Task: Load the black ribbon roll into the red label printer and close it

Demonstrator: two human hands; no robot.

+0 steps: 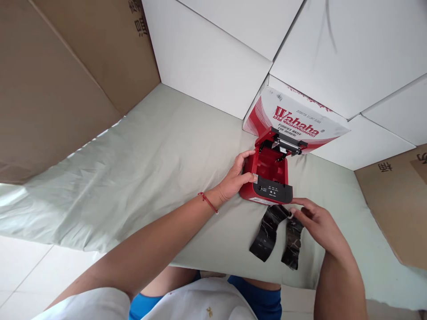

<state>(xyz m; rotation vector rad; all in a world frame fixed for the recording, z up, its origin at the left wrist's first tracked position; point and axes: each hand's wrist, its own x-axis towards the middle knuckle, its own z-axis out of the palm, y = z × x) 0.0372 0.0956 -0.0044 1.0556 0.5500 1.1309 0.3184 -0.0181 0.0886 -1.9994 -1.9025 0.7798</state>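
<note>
A small red label printer (265, 195) with a black front panel stands on the cloth-covered surface, its lid (283, 141) raised and its red inner bay exposed. My left hand (235, 180) grips the printer's left side, thumb on the front panel's corner and fingers along the side wall. By the front right corner, my right hand (312, 218) pinches the upper end of a curled black strip (267, 235) with pale markings. Under the thumb shows a small pale ring-like end. Two lengths of the strip hang toward me and lie on the cloth.
Behind the printer is a red and white Wahaha water carton (300, 118). White boxes (213, 58) line the back. Brown cardboard boxes stand at left (60, 89) and right (393, 204). Pale green cloth (150, 155) covers the surface; its near edge lies before my lap.
</note>
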